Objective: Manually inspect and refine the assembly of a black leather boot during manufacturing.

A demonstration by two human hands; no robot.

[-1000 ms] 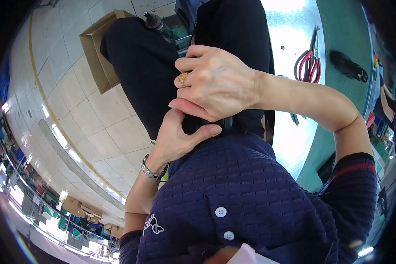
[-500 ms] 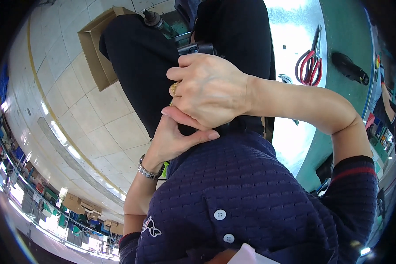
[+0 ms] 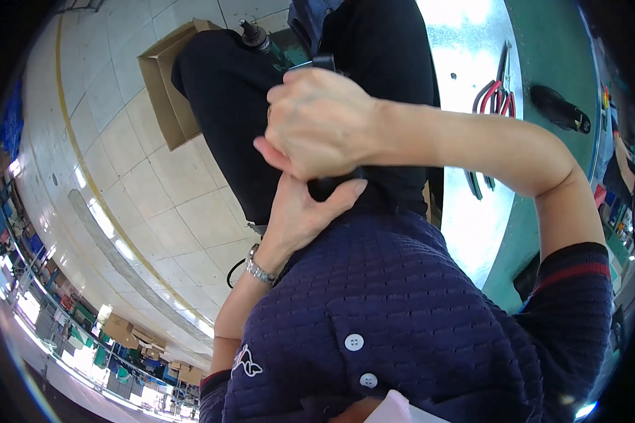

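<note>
My right hand [image 3: 324, 127] is closed over my lap, its back up and fingers curled under, the thumb pointing left. Whatever it grips is hidden beneath it. Just beyond the knuckles a small black piece [image 3: 324, 62] shows beside a thin shiny edge; I cannot make out what it is. Lower and to the left, my left hand [image 3: 300, 215] reaches up under the right one, a metal watch [image 3: 259, 268] on its wrist. Its thumb stretches out to the right, while the other fingers are hidden under the right hand.
On the right, a shiny metal surface [image 3: 466, 42] carries red-handled scissors [image 3: 497, 99], partly behind my forearm. A black shoe [image 3: 559, 109] lies on the green floor [image 3: 550, 42]. An open cardboard box [image 3: 166, 99] and a dark green metal tool or machine part [image 3: 257, 39] are beyond my left knee.
Both hands have shifted slightly; the right moved away from me and a little left, its fingers curling tighter. The left thumb has moved up and right. The black piece also moved farther away.
</note>
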